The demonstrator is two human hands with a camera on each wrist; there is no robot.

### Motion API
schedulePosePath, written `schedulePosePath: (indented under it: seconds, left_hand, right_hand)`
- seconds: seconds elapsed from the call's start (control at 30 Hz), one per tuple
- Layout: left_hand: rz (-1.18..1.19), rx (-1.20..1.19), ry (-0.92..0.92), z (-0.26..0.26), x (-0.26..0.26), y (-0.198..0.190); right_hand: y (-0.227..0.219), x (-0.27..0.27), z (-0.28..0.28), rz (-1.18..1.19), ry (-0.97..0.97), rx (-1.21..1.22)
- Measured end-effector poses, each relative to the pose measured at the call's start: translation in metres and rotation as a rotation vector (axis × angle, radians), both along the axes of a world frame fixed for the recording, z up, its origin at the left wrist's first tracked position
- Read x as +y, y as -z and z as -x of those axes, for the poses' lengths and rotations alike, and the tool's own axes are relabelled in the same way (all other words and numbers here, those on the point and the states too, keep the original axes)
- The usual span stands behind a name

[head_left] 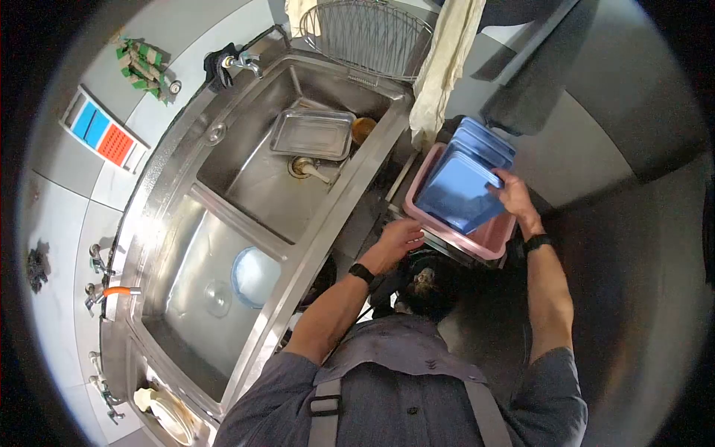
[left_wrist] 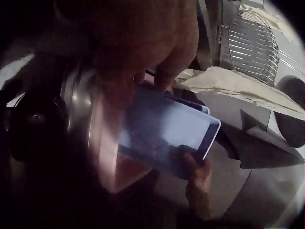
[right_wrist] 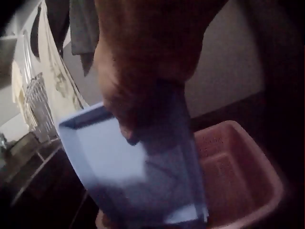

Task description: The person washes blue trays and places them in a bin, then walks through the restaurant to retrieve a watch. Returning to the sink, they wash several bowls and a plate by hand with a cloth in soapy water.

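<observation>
My right hand (head_left: pixel 515 197) grips the rim of a shallow blue rectangular tray (head_left: pixel 450 186), thumb over its inner face. The tray leans, tilted, inside a pink basin (head_left: pixel 488 249). Behind it, more blue trays (head_left: pixel 488 140) stand close together. In the right wrist view, the held tray (right_wrist: pixel 119 162) slopes down into the basin (right_wrist: pixel 228 176), whose right side shows bare. My left hand (head_left: pixel 397 244) is at the basin's near left rim with loosely bent fingers and nothing held. The left wrist view has that hand (left_wrist: pixel 143 43) dark, in front of the tray (left_wrist: pixel 167 124).
A steel sink (head_left: pixel 257 190) on the left holds a clear rectangular container (head_left: pixel 313 134) and a round pale-blue lid-like disc (head_left: pixel 255 277). A wire rack (head_left: pixel 369 41) and a hanging cream cloth (head_left: pixel 445 74) are behind. Taps (head_left: pixel 97 294) line the left wall.
</observation>
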State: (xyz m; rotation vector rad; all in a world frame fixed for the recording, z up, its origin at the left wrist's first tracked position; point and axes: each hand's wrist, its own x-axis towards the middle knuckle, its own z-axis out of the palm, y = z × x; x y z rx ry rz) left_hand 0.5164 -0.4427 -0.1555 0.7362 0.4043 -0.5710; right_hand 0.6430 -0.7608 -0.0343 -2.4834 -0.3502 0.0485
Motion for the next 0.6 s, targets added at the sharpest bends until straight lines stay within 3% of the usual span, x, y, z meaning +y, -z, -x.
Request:
schedulePosePath:
  seconds: [0.07,0.2,0.27,0.43,0.53,0.6]
  left_hand:
    - [-0.028,0.032,-0.015,-0.006,0.002,0.010]
    - [-0.028,0.039,-0.032,-0.012,0.007,0.023]
    - [-0.043,0.042,-0.044,-0.012,0.009,0.019]
    - [-0.142,0.077,-0.119,-0.007,0.012,-0.011]
    - [-0.038,-0.031,-0.099,-0.002,0.024,-0.010]
    - [-0.218,-0.060,-0.060,0.005,0.026,-0.036]
  right_hand:
    - [0.036,-0.015,-0.016,0.180,-0.054,-0.228]
    - [0.042,-0.021,-0.027,0.240,-0.020,-0.251]
    - [0.036,-0.011,-0.032,0.354,-0.046,-0.418]
    - [0.018,0.028,-0.034,0.163,-0.046,-0.579]
    - [-0.004,0.061,-0.037,0.080,-0.063,-0.622]
    - [-0.005,0.101,-0.041,0.003,-0.097,-0.617]
